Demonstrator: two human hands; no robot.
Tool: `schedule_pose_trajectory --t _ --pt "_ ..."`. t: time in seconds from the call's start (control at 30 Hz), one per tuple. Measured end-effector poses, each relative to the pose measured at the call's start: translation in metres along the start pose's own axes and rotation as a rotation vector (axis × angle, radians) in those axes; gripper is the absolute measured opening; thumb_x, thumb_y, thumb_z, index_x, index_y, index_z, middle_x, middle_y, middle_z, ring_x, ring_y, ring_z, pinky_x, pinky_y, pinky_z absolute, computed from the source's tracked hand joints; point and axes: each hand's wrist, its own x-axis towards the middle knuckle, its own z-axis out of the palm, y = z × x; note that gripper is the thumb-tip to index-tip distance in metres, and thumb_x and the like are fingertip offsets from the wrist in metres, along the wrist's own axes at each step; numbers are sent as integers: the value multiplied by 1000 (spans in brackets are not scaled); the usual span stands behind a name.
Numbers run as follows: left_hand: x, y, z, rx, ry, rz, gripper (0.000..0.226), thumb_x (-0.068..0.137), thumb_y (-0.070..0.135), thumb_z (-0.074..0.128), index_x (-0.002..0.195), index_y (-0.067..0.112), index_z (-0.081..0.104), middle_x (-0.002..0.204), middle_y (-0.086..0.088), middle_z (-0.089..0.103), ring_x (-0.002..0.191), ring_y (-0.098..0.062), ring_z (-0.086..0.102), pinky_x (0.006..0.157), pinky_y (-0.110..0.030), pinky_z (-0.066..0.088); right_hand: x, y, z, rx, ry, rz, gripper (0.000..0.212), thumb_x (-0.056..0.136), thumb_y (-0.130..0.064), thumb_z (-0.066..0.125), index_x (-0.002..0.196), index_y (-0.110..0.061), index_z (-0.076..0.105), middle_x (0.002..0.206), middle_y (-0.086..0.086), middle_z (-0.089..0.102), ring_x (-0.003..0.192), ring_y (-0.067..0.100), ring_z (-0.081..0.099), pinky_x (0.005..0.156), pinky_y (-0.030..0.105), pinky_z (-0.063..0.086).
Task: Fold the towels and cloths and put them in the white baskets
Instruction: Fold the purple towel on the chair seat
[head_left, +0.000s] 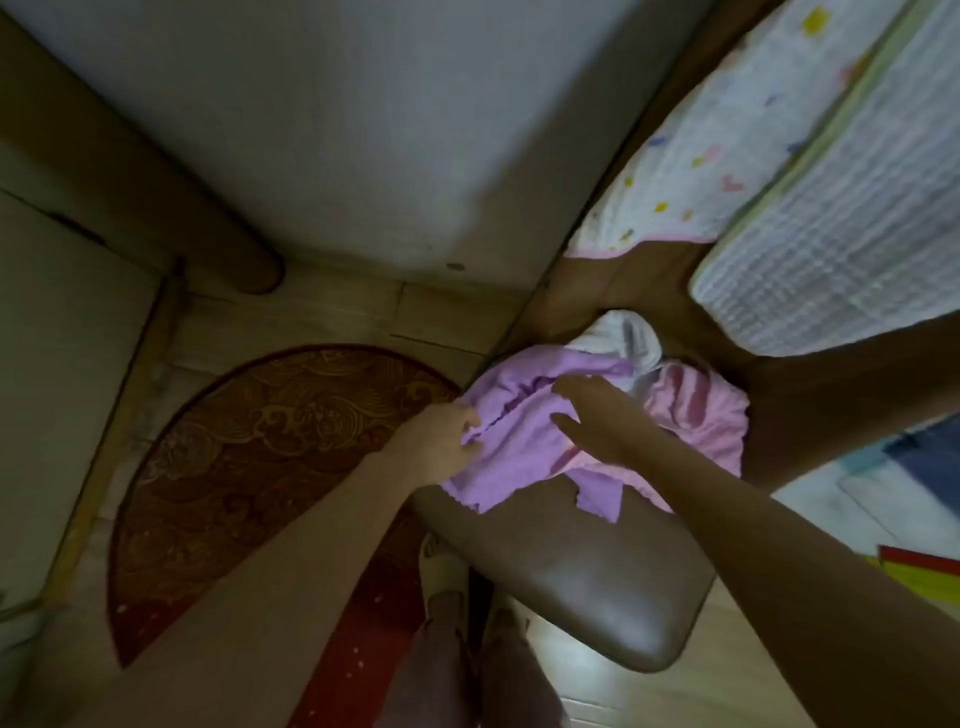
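Left hand (441, 439) pinches the purple cloth (524, 436) edge at 9 o'clock — right hand (597, 415) rests open-palmed on it, gripping nothing.

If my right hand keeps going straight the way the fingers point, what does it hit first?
Most likely the lilac cloth: the right hand has its fingers spread over it, pointing toward the left hand gripping its edge. Whether they already touch is unclear.

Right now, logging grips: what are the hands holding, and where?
Left hand pinches the crumpled purple cloth at its left edge; right hand rests open on it.
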Motion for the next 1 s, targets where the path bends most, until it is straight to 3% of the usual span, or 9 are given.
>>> schedule_pose_trajectory --t 0.03,0.1,0.2,0.27,0.37,0.53,0.6,0.8,1.0 --pt "5 -3 9 -11 12 -6 24 95 16 58 107 -5 61 102 -21 62 98 -33 58 81 -32 41 0 -9 12 72 27 -24 42 99 -13 48 139 1 49 118 15 65 111 28 62 105 37 42" --pt "9 -8 24 -52 40 -9 29 94 20 60 114 -1 60 103 -14 60 101 -30 57 77 -25 36 15 10 -5 81 -299 -227 42 101 -36 38 124 -16 66 96 -5 70 90 9 67 90 19 47" --pt "9 -8 41 -133 95 -32 45 93 20 62 133 3 51 120 -8 56 111 -22 54 83 -16 33 17 21 -26 -224 -323 -507 42 55 -73 71 78 -37 72 71 -23 64 64 -8 62 56 6 48" --pt "8 -9 46 -188 147 -30 46 93 16 62 135 2 48 121 -7 55 109 -17 53 85 -14 33 30 21 -30 -268 -488 -701 42 62 -50 82 94 -25 71 89 -8 69 80 9 67 68 19 54" --pt "7 -11 52 -223 174 -48 48 92 19 63 136 5 48 121 -8 59 107 -19 57 87 -21 41 25 11 -34 -163 -678 -672 24 94 -15 54 114 -3 60 109 16 62 101 33 59 85 38 46" --pt "5 8 37 -260 147 -75 16 92 8 60 76 8 59 64 6 48 66 -17 52 66 -27 31 10 22 -70 152 -582 -737 24 86 -20 49 97 -4 63 85 15 68 77 30 60 66 31 37" --pt "-3 25 20 -334 112 -62 22 95 12 59 73 18 56 62 15 42 61 -2 42 61 -22 31 6 25 -99 258 -539 -679 25 83 -27 45 91 -11 62 79 8 66 72 23 56 64 27 31" --pt "-35 97 -58 -576 156 -23 23 100 19 49 83 15 64 73 9 62 67 -2 55 65 -14 43 8 25 -205 399 -448 -559 29 78 -50 43 66 -24 42 53 -7 36 56 14 38 55 28 25" --pt "-71 213 -136 -771 281 117 14 96 16 58 85 17 68 76 12 67 68 8 57 65 -5 43 6 19 -330 436 -337 -524 39 94 -29 61 61 -34 41 51 -14 40 51 1 42 56 17 29"
